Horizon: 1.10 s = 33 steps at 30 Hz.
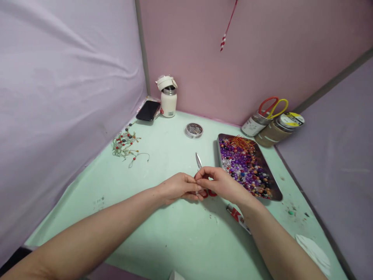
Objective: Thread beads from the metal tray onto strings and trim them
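My left hand [182, 187] and my right hand [217, 182] meet over the middle of the table, fingertips touching. Both are closed in a pinch; whatever lies between the fingers is too small to make out. Beneath and behind them lie scissors [198, 159], blade pointing away, the red handles partly hidden by my fingers. Close to my right hand is a metal tray [269, 171] of purple, clear, black and orange beads, with orange thread at its far end. A red and white lighter-like tube [237, 216] lies partly under my right forearm.
Strung beads on green cord [125, 144] lie at left. Behind them are a phone [148, 111] and a white bottle [169, 103], its lid flipped up. A small round tin [194, 130] sits mid-table. Two jars, one [252, 126] holding scissors, stand back right. White pads [313, 251] lie front right.
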Tool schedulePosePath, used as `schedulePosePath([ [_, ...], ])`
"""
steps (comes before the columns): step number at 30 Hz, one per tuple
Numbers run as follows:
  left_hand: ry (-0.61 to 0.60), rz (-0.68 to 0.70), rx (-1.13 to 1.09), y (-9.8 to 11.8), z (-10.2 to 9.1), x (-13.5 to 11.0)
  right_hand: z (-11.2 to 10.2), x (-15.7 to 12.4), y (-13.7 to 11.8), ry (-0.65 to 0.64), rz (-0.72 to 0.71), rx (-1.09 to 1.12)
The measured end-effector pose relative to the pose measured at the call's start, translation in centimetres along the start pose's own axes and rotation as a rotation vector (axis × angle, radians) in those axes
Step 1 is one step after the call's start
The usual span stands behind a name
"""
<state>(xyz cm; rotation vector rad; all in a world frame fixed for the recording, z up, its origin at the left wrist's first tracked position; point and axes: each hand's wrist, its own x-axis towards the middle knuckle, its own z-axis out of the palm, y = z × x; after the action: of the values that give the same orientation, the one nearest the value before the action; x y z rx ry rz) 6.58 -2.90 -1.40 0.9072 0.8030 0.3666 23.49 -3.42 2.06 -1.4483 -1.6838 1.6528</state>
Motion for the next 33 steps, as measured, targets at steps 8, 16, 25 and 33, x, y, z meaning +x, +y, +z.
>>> schedulePosePath([
  [8,0.074,0.009,0.089,0.1,0.3,0.0,0.7,-0.1,0.3,0.167,-0.079,-0.2],
  [16,0.086,0.015,0.061,-0.1,0.4,0.1,1.1,-0.2,0.0,0.236,-0.163,-0.349],
  [25,0.047,0.046,0.113,0.2,0.2,-0.1,0.8,0.4,0.7,0.225,-0.105,-0.138],
  [33,-0.039,-0.003,-0.166,0.5,-0.1,-0.1,0.3,1.1,1.4,0.246,-0.142,0.301],
])
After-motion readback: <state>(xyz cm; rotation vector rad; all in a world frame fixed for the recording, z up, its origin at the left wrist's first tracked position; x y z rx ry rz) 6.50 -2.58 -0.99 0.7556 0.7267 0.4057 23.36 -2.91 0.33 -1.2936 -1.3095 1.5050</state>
